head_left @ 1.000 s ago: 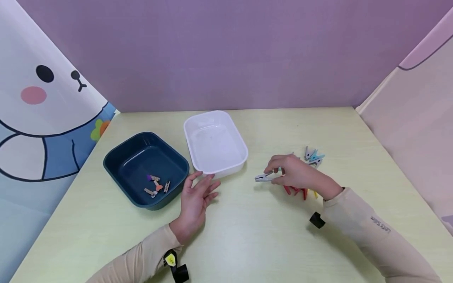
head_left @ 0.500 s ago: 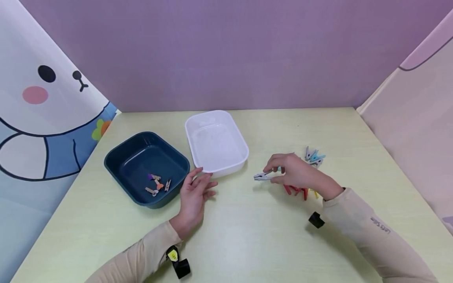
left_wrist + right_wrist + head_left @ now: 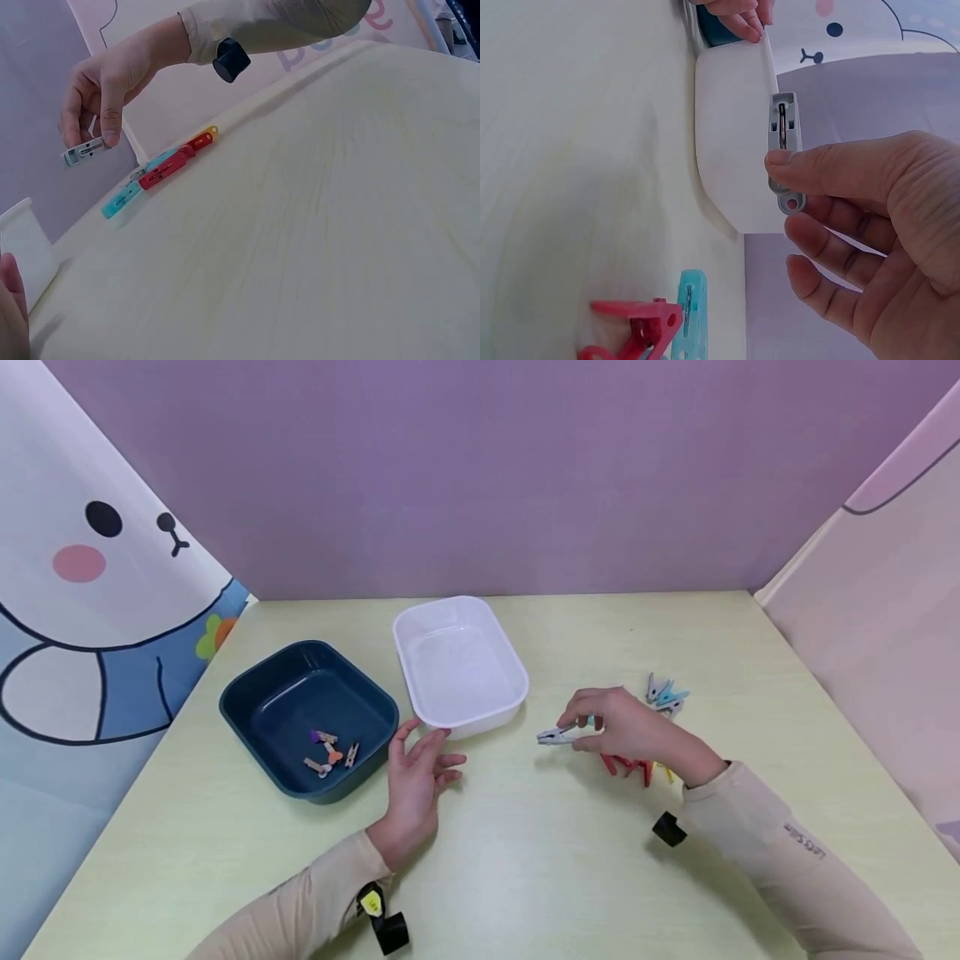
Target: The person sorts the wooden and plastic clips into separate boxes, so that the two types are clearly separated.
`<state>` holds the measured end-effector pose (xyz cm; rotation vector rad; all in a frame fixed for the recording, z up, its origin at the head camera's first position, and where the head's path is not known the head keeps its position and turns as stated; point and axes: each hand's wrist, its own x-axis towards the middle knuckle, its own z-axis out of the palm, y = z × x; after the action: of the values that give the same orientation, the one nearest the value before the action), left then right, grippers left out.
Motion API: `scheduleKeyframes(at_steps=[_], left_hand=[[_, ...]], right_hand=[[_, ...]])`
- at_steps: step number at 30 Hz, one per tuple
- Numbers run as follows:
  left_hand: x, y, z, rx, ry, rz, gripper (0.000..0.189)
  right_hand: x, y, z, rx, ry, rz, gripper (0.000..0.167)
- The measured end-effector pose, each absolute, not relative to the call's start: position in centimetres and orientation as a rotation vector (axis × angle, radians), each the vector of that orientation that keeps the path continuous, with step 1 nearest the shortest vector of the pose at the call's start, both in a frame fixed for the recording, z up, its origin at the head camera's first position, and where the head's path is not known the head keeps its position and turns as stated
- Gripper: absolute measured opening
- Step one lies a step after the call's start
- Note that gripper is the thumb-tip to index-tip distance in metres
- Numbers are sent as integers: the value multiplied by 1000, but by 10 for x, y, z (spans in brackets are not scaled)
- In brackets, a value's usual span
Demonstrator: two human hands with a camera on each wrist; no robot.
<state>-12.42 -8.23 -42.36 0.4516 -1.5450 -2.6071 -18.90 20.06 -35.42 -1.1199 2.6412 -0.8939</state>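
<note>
Between the thumb and curled fingers of my right hand (image 3: 618, 722) I pinch a grey clothespin (image 3: 555, 737), raised above the desk (image 3: 525, 877), its nose pointing towards the left edge. From my right wrist I see my thumb laid across the clothespin, with its metal spring showing beyond my thumb tip. Under and behind this hand, towards the desk's right edge, lies a loose pile of clips: red clips (image 3: 647, 772) and a bit of a yellow clip (image 3: 669, 772) on the near side, a light blue clip (image 3: 667, 693) and grey ones on the far side (my hand covers part of the pile, so I can't count it).

My left hand (image 3: 412, 785) has its fingers loosely spread, with nothing gripped; its fingertips are at the near end of the white tub (image 3: 461, 668), which sits left of the middle, its far end close to the desk's back edge. Just beside it, nearer the left edge, is the navy tub (image 3: 281, 718). A few small wooden clips lie inside, towards its near side, among them one with a purple trim (image 3: 315, 737) and one with an orange trim (image 3: 334, 755).
</note>
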Motion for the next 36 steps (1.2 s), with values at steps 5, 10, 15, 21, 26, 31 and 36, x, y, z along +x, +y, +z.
scheduleKeyframes(at_steps=[5,10,15,21,26,31,36], left_hand=[[-126,-78,-424,458,-1522,-2595,47],[-127,-76,-424,474,-1522,-2579,54],[-129,-77,-424,499,-1542,-2583,60],[-132,-81,-424,491,-1536,-2608,60],[-133,-82,-424,468,-1535,-2617,59],[-133,-82,-426,445,-1537,-2609,59],[-133,-82,-426,432,-1527,-2614,59]], right_hand=[[-189,200,-355,-1122,2627,-899,24],[-189,200,-356,-1121,2628,-902,23],[-190,200,-358,-1108,2621,-904,23],[-191,200,-357,-1122,2628,-903,23],[-193,197,-353,-1136,2639,-922,24],[-197,190,-344,-1159,2641,-944,25],[-204,182,-334,-1215,2652,-950,24]])
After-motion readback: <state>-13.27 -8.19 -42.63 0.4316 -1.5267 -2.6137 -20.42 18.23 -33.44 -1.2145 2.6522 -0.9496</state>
